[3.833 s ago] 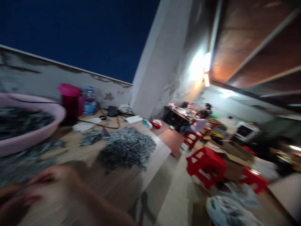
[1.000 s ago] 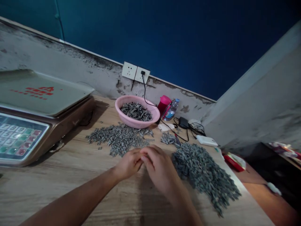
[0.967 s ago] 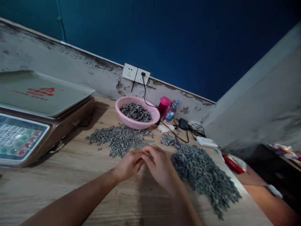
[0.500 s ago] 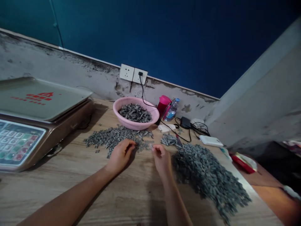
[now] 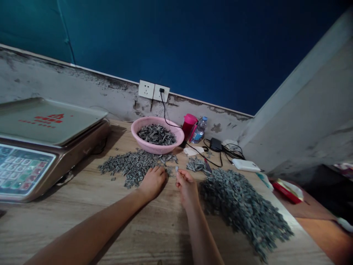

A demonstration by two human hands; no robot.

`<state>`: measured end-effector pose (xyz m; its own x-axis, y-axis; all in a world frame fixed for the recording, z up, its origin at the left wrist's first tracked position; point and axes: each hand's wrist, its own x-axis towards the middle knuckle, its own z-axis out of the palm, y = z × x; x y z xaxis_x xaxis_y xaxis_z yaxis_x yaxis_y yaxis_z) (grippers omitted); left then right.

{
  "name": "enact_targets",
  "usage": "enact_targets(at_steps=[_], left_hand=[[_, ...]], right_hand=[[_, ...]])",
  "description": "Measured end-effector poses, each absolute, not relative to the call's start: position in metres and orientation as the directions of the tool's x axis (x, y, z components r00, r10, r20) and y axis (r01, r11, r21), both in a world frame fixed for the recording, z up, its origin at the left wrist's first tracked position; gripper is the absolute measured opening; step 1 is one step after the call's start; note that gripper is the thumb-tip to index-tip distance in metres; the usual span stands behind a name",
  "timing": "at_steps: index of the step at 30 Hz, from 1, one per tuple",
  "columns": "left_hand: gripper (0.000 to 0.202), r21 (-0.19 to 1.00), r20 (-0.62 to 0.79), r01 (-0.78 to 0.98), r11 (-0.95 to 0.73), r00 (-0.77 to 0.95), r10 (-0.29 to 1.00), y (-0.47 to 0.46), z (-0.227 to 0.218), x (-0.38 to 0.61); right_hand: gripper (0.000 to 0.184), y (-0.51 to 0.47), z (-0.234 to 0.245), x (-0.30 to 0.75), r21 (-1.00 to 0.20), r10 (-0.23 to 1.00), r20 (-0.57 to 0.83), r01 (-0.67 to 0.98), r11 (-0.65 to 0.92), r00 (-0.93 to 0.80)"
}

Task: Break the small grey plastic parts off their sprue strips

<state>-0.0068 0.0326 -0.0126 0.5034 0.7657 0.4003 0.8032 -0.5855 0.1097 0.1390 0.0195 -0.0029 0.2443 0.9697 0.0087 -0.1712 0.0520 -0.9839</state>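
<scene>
Free room: table (image 5: 63,224) strip in front of the left hand (image 5: 152,183) and right hand (image 5: 187,187), out to the digital scale (image 5: 46,125). Forward blocked by grey metal pile (image 5: 132,167); rightward by bigger pile (image 5: 237,209). Narrow gap between piles, then pink basket (image 5: 157,138), black cable (image 5: 205,158).

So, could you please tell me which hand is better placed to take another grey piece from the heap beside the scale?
The left hand, probably: it sits at the edge of the grey heap with nothing visible in it, while the right hand is pinching a small grey piece between its fingertips.
</scene>
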Motion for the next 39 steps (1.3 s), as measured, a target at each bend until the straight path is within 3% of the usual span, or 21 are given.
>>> enact_targets(at_steps=[3, 8, 19, 22, 26, 29, 33, 39], left_hand=[[0.018, 0.075, 0.386, 0.802, -0.593, 0.524, 0.759, 0.036, -0.011, -0.008], [0.018, 0.056, 0.376, 0.789, -0.612, 0.551, 0.745, 0.038, -0.004, -0.01], [0.008, 0.294, 0.35, 0.734, -0.612, 0.513, 0.783, 0.05, -0.009, -0.004], [0.012, 0.189, 0.378, 0.725, -0.662, 0.569, 0.73, 0.056, -0.012, -0.003], [0.018, 0.015, 0.398, 0.68, -0.733, 0.669, 0.628, 0.059, -0.015, -0.001], [0.022, -0.037, 0.4, 0.629, -0.776, 0.722, 0.565, 0.059, -0.015, 0.0], [0.021, -0.025, 0.404, 0.617, -0.786, 0.726, 0.557, 0.058, -0.016, -0.002], [0.016, 0.106, 0.388, 0.658, -0.746, 0.663, 0.64, 0.06, -0.02, -0.006]], right_hand=[[0.028, 0.018, -0.002, 0.137, -0.974, 0.987, -0.009, -0.224, 0.028, 0.163], [0.029, 0.014, 0.0, 0.134, -0.997, 0.991, 0.013, -0.07, 0.022, 0.13], [0.026, 0.017, -0.002, 0.143, -0.99, 0.986, -0.051, -0.139, -0.028, 0.16], [0.023, 0.018, 0.0, 0.142, -0.988, 0.979, -0.034, -0.152, -0.003, 0.2], [0.034, 0.018, 0.004, 0.14, -0.961, 0.975, -0.059, -0.275, 0.002, 0.212], [0.041, 0.017, 0.007, 0.138, -0.948, 0.968, -0.11, -0.316, -0.034, 0.227], [0.041, 0.017, 0.007, 0.138, -0.943, 0.966, -0.119, -0.33, -0.038, 0.229], [0.032, 0.017, 0.006, 0.137, -0.947, 0.981, -0.084, -0.321, -0.023, 0.177]])
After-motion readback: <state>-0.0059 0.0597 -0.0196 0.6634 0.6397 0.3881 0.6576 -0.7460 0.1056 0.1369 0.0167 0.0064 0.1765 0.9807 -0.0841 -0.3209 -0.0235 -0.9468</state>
